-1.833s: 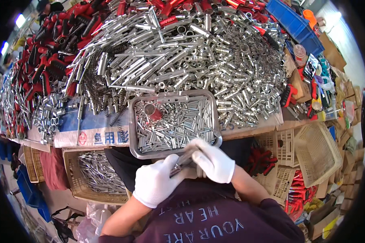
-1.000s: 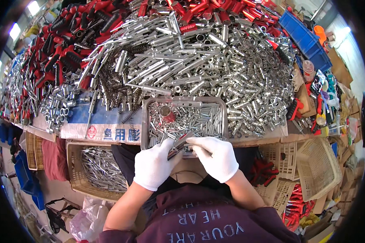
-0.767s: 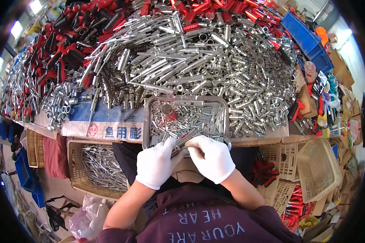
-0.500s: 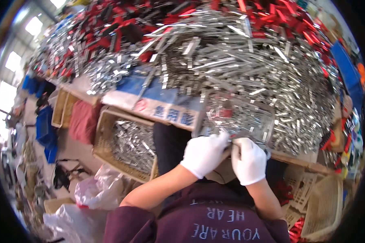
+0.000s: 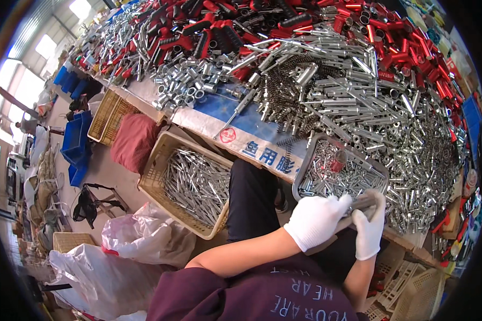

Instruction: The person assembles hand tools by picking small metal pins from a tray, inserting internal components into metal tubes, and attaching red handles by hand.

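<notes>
At the near side of the metal tray (image 5: 305, 162), I find through the head camera both gloved hands engaged: the left hand (image 5: 316, 220) grasps one end of a grey metal piece (image 5: 364, 203), and the right hand (image 5: 370, 223) has thumb and fingers around the other. The piece sits close to the tray's near rim. Whether it is one part or several I cannot tell, as the fingers cover much of it.

Within the tray I record many small silver pins (image 5: 326, 182), loose, with a small reddish cup (image 5: 338, 160) among them. Left of the tray, lower than the worktop (image 5: 404, 239), a tan crate (image 5: 154, 160) holds slim silver rods (image 5: 195, 182).

On progress, I judge the handling to be under way: the piece is in grasp and not yet set down. Pins in the tray are plentiful, so by my estimate much is left. Whether the rods are finished or waiting, I cannot establish.

Beyond the tray, dark coil springs (image 5: 277, 88) lie to its far left and silver tubes (image 5: 337, 101) behind it. Farthest from the tray, red-and-black grips (image 5: 214, 32) are heaped to its left and red tubes (image 5: 399, 58) to its right.
</notes>
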`<state>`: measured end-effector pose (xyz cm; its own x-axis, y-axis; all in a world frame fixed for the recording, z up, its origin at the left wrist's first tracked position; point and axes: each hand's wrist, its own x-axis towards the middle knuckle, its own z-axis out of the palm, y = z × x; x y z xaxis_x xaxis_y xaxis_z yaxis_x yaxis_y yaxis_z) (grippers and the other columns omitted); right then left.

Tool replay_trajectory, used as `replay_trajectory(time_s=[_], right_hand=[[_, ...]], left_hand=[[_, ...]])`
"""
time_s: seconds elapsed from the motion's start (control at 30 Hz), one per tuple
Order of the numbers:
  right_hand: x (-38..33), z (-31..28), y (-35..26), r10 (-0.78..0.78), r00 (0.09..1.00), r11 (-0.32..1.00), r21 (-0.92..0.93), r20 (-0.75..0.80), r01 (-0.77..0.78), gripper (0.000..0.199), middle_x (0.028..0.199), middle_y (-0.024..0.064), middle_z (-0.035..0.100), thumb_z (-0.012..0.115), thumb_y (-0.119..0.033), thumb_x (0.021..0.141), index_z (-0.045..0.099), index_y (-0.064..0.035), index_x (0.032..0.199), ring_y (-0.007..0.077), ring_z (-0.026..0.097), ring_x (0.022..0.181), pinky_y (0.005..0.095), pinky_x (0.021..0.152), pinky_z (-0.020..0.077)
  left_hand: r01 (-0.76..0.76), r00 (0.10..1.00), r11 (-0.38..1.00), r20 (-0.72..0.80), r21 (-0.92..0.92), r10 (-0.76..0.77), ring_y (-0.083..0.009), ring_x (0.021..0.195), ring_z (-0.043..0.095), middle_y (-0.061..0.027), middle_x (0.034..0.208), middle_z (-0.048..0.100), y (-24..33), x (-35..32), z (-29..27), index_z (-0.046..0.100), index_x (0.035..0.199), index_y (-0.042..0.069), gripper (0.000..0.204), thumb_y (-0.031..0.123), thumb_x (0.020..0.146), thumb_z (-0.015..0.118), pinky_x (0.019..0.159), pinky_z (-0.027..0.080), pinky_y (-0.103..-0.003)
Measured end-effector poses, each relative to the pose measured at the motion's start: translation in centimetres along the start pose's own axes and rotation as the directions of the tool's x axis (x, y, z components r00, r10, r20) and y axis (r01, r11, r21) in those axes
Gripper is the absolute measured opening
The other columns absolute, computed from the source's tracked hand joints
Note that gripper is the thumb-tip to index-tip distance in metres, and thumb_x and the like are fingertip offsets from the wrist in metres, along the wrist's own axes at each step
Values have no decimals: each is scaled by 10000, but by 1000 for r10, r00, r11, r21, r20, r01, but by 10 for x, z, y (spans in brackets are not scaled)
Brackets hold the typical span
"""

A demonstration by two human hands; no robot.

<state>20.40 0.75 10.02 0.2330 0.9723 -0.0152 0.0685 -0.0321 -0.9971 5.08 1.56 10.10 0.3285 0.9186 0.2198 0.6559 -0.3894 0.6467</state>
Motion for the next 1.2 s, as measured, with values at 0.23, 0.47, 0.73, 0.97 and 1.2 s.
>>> replay_trajectory(time_s=[0.23, 0.47, 0.73, 0.97, 1.2], right_hand=[[6, -25, 8, 185, 976, 925, 317, 111, -211, 339, 1057, 85, 636, 580, -9, 833, 582, 43, 1168, 151, 597, 948, 287, 840, 455], [8, -19, 13, 281, 937, 690, 635, 209, -348, 460, 1195, 116, 606, 647, 15, 848, 507, 25, 1286, 202, 581, 1072, 340, 971, 447], [12, -25, 8, 284, 941, 724, 603, 184, -336, 407, 1141, 116, 634, 647, 40, 852, 535, 27, 1243, 181, 611, 1032, 313, 937, 469], [12, -25, 15, 258, 962, 721, 644, 92, -255, 496, 1155, 105, 615, 672, 37, 830, 496, 33, 1294, 185, 606, 1051, 311, 923, 483], [21, -58, -7, 246, 941, 894, 320, 232, -313, 645, 1211, 103, 607, 725, 16, 751, 489, -27, 1351, 193, 589, 1092, 334, 965, 463]], left_hand=[[-22, 999, 999, -38, -24, 21, -284, 597, 667, -102, 677, 650, 12, 18, 2, 585, 968, 118, 282, 356, 846, 676, 511, 514, -398], [-41, 999, 996, -4, 83, 41, -300, 608, 666, -109, 726, 665, 13, 24, 1, 627, 983, 115, 318, 352, 799, 733, 546, 530, -381], [-93, 995, 985, -29, 147, 98, -275, 597, 670, -94, 729, 675, 21, 30, 9, 647, 1001, 96, 335, 349, 802, 740, 528, 523, -363], [-92, 995, 988, -25, 124, 96, -281, 585, 668, -97, 726, 677, 25, 35, 12, 641, 972, 91, 324, 341, 795, 748, 516, 519, -367], [-226, 958, 953, 221, 203, 180, -260, 595, 669, -77, 749, 684, 15, 42, -7, 644, 955, 134, 316, 348, 759, 768, 522, 523, -367]])
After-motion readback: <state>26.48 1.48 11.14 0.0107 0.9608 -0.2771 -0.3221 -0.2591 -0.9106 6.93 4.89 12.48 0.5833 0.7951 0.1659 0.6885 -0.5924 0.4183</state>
